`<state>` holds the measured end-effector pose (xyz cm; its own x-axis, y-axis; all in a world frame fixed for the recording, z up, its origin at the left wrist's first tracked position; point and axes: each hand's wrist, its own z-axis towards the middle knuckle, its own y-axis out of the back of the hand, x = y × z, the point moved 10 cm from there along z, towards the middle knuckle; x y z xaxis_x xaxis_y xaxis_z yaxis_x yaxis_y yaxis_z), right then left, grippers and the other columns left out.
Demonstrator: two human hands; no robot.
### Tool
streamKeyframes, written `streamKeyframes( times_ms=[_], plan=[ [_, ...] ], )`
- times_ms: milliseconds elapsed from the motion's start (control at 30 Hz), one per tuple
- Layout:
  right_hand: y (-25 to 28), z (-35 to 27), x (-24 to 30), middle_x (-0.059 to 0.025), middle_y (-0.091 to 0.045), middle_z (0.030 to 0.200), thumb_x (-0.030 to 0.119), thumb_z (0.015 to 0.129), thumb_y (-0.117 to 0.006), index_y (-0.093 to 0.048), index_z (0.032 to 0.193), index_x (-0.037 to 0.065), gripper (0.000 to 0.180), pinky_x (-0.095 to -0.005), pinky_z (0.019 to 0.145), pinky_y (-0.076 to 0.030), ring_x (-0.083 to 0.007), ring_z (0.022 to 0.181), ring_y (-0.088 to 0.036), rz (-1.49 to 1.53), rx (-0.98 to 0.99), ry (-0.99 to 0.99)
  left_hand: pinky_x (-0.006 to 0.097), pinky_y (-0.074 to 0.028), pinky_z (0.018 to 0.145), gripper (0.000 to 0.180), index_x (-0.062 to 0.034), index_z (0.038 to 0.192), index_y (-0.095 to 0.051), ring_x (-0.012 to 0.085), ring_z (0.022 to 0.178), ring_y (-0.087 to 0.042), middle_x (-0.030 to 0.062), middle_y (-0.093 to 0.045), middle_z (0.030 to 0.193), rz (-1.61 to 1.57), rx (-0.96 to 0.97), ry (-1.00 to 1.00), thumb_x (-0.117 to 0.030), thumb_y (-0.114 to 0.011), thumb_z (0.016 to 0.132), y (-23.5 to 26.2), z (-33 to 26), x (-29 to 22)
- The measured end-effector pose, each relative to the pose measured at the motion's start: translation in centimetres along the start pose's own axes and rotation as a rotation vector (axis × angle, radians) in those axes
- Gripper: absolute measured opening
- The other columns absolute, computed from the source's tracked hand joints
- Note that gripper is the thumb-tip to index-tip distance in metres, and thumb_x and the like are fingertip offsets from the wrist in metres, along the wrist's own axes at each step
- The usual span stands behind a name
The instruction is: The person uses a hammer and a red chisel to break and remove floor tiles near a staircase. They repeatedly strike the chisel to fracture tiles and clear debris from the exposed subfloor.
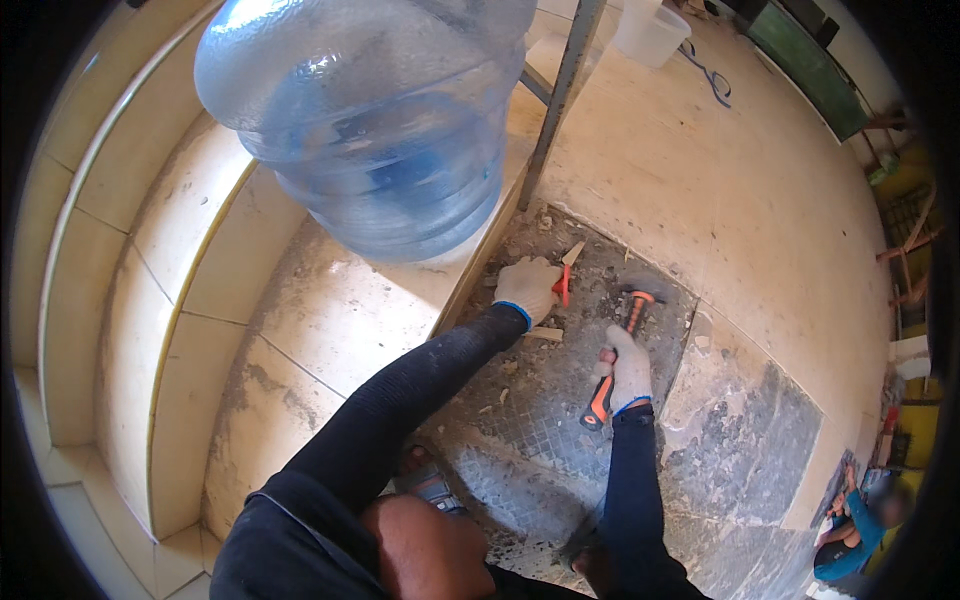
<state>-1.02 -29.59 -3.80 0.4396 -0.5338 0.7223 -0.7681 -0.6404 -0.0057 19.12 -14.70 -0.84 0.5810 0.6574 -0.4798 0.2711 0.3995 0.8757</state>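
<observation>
My left hand [528, 285], in a pale knit glove with a blue cuff, is closed around a red tool [563, 287]. Its working end is hard to make out against the floor. Beside it lies a cream sliver of tile [573, 254], and another pale fragment [545, 333] is just below the hand. To the right, my right hand [628, 368], gloved the same way, grips a hammer [598, 402] by its orange and black handle. The hammer's dark head points away from me, over the broken patch of floor [530, 410] where tiles are off and rubble lies.
A large clear blue water bottle [390, 150] stands on the left beside a metal post [562, 105]. Tiled steps [200, 320] rise at the left. Loose grey slabs [740, 430] lie at right. A white tub [650, 32] is far off; a person in teal [858, 530] sits lower right.
</observation>
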Motion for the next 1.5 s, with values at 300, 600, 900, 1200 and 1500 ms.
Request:
streamKeyframes(
  times_ms=[300, 600, 900, 1200, 1500],
  plan=[
    [-1.4, -1.1, -0.4, 0.0055, -0.048, 0.067, 0.032, 0.105, -0.071, -0.053, 0.094, 0.021, 0.024, -0.0354, 0.048, -0.041, -0.0125, 0.049, -0.043, -0.086, 0.196, -0.192, 0.054, -0.057, 0.092, 0.023, -0.0163, 0.109, -0.078, 0.0378, 0.111, -0.071, 0.0122, -0.072, 0.108, -0.014, -0.009, 0.004, -0.029, -0.078, 0.090, 0.1, 0.1, 0.1],
    [-1.9, -1.6, -0.5, 0.0002, -0.055, 0.071, 0.028, 0.101, -0.073, -0.058, 0.094, 0.013, 0.023, -0.0404, 0.047, -0.048, -0.0162, 0.050, -0.053, -0.225, 0.248, -0.133, 0.054, -0.058, 0.093, 0.026, -0.0179, 0.113, -0.079, 0.0355, 0.116, -0.071, 0.0104, -0.073, 0.115, 0.059, 0.116, -0.004, -0.031, -0.081, 0.091, -1.0, 0.0, -0.5],
    [-1.2, -1.1, -2.2, -0.0011, -0.051, 0.071, 0.028, 0.099, -0.074, -0.058, 0.093, 0.010, 0.025, -0.0453, 0.049, -0.049, -0.0179, 0.050, -0.049, 0.250, 0.074, -0.027, 0.056, -0.055, 0.089, 0.032, -0.0162, 0.114, -0.077, 0.0359, 0.109, -0.071, 0.0103, -0.072, 0.113, 0.116, 0.115, -0.077, -0.033, -0.083, 0.088, -1.4, -1.3, -1.4],
    [-2.5, -1.4, -9.1, -0.0013, -0.054, 0.070, 0.026, 0.099, -0.075, -0.060, 0.095, 0.012, 0.021, -0.0423, 0.048, -0.050, -0.0179, 0.050, -0.054, 0.012, 0.226, -0.225, 0.056, -0.057, 0.092, 0.031, -0.0122, 0.113, -0.079, 0.0374, 0.111, -0.072, 0.0134, -0.073, 0.116, 0.116, 0.225, -0.058, -0.031, -0.083, 0.088, -1.9, -2.4, -1.6],
    [-2.2, -1.6, -9.5, 0.0033, -0.049, 0.066, 0.027, 0.104, -0.070, -0.054, 0.092, 0.018, 0.022, -0.0385, 0.051, -0.043, -0.0149, 0.051, -0.049, -0.017, 0.236, -0.303, 0.054, -0.057, 0.093, 0.033, -0.0052, 0.116, -0.076, 0.0352, 0.115, -0.071, 0.0149, -0.073, 0.121, 0.174, 0.121, -0.024, -0.029, -0.077, 0.093, 0.7, -2.2, -2.6]
  ],
)
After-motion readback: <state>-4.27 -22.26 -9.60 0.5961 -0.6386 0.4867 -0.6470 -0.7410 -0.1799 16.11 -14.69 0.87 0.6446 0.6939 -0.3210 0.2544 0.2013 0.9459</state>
